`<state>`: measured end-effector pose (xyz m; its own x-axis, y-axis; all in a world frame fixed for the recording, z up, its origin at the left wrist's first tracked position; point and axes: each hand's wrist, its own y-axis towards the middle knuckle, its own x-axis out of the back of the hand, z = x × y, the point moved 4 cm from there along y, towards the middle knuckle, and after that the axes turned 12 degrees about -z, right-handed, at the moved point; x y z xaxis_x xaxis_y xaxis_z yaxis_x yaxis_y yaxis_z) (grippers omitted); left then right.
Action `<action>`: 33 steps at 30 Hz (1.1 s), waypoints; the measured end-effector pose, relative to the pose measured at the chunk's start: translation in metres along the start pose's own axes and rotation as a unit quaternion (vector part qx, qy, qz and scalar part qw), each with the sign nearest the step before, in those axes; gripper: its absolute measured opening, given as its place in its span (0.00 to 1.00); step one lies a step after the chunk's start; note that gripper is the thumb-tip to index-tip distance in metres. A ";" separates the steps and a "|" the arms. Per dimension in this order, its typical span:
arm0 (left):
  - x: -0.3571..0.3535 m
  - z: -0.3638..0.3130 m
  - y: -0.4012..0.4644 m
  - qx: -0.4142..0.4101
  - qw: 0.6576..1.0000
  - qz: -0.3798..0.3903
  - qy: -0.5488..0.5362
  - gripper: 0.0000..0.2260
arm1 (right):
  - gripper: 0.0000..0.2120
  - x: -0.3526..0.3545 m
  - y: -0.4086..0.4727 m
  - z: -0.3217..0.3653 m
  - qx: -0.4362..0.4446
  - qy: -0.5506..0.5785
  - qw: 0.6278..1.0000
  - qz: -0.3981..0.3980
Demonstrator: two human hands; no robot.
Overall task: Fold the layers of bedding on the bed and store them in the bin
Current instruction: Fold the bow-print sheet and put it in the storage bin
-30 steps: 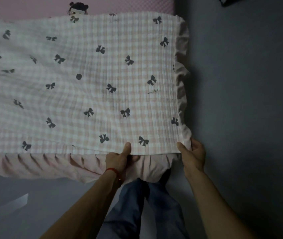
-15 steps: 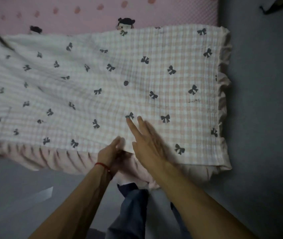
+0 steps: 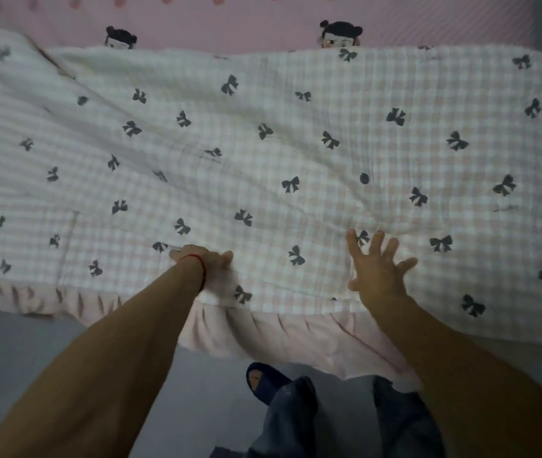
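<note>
**Gingham quilt lying crosswise, held at its near edge**

The gingham quilt (image 3: 296, 143), printed with dark bows and trimmed with a pink ruffle (image 3: 263, 335), is spread flat on the bed, directly ahead of the hands. Its long axis is seen to run left to right across the view; its short axis runs away from the body toward the pink sheet (image 3: 263, 14), where two cartoon heads show above the far edge. The right end of the quilt is fully in view, while the left end is carried beyond the frame, so more cloth lies to the left of the hands than to the right.

The near edge is held by the left hand (image 3: 206, 262), whose fingers are curled into a bunch of fabric just above the ruffle. The right hand (image 3: 378, 269) is spread wide, fingers straight, and appears to be laid flat on the cloth, though contact cannot be fully confirmed through the blur. Both hands are set close to the near edge and apart from each other.

Whatever fold is made next is judged to depend on that layout: the far edge lies straight ahead, the long ends out to the sides.

Below the ruffle, dark trousers and a dark slipper (image 3: 263, 381) are seen on the grey floor (image 3: 31, 358). No bin is in view.
</note>
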<state>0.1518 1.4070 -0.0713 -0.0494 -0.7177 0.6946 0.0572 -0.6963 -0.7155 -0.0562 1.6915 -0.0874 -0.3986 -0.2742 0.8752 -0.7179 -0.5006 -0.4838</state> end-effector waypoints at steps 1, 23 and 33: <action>0.000 -0.003 0.006 -0.001 0.999 0.001 0.048 0.41 | 0.50 -0.002 0.000 0.002 -0.011 -0.020 1.000 -0.002; 0.067 0.064 0.036 -0.050 0.943 -0.036 -0.327 0.23 | 0.44 0.011 -0.028 0.019 -0.136 -0.122 0.982 -0.043; 0.112 0.112 0.075 0.015 0.827 0.041 -0.560 0.10 | 0.14 0.011 -0.114 0.225 -0.520 0.655 0.545 -0.053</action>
<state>0.2620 1.2755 -0.0387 0.9097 -0.2973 0.2900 0.0394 -0.6333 -0.7729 0.1494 1.5612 -0.0216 0.1006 0.8745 0.4745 -0.4397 0.4669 -0.7672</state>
